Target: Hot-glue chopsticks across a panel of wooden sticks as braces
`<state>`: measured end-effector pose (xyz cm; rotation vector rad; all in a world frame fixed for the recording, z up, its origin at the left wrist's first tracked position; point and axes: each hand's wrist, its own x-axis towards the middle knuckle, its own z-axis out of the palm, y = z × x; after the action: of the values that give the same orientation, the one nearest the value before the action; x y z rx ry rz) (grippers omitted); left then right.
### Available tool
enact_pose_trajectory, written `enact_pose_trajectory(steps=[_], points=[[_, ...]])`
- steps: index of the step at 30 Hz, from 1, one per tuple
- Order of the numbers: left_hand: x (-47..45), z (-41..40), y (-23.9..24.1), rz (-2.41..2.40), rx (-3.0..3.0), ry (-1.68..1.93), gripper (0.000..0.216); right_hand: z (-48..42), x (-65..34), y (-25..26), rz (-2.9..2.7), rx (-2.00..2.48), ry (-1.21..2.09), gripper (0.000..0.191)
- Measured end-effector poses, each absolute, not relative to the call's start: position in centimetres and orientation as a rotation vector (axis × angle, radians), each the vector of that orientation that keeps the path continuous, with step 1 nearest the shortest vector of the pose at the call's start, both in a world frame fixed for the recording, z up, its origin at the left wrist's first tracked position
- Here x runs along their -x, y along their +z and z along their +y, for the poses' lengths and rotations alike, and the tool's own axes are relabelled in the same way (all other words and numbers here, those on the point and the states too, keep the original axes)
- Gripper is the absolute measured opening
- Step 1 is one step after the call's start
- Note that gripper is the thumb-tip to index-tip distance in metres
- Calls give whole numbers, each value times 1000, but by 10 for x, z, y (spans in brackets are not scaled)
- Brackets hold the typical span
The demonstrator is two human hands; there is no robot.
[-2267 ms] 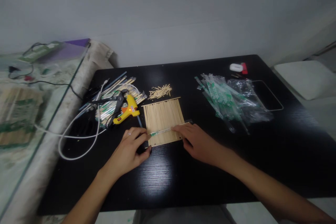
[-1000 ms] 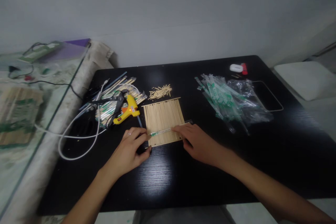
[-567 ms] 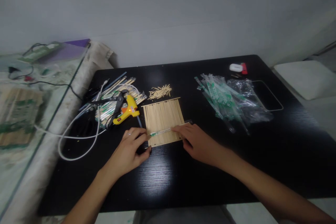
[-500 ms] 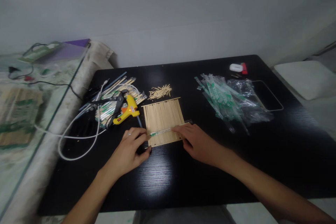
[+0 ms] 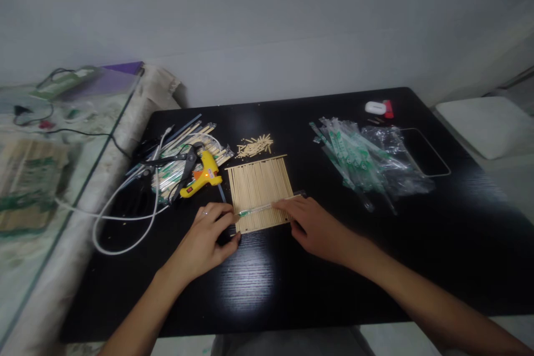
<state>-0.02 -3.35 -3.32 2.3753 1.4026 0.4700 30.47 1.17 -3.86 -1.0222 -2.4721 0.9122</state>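
A flat panel of pale wooden sticks, laid side by side, rests on the black table. Across its near part lies a pair of wrapped chopsticks in clear plastic with green print. My left hand has its fingertips on the left end of the wrapper, with the thumb low by the panel's near left corner. At the other end, my right hand presses its fingers on the chopsticks, thumb tucked beneath. Both hands are closed; my fingers hide the ends of the pack.
A yellow glue gun and black pliers lie on wrapped chopsticks at left, with a looping white cable. Short stick pieces are heaped behind the panel. Empty plastic wrappers and a white case sit at right.
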Motion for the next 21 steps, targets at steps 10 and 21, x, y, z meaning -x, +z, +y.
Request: enact_pose_trajectory(steps=[10, 21], points=[[0, -34, -32, 1416, -2374, 458, 18, 12, -306, -40, -2475, 1020, 914, 64], [-2, -34, -30, 1395, -2397, 468, 19, 13, -306, -39, -2478, 1028, 933, 62]])
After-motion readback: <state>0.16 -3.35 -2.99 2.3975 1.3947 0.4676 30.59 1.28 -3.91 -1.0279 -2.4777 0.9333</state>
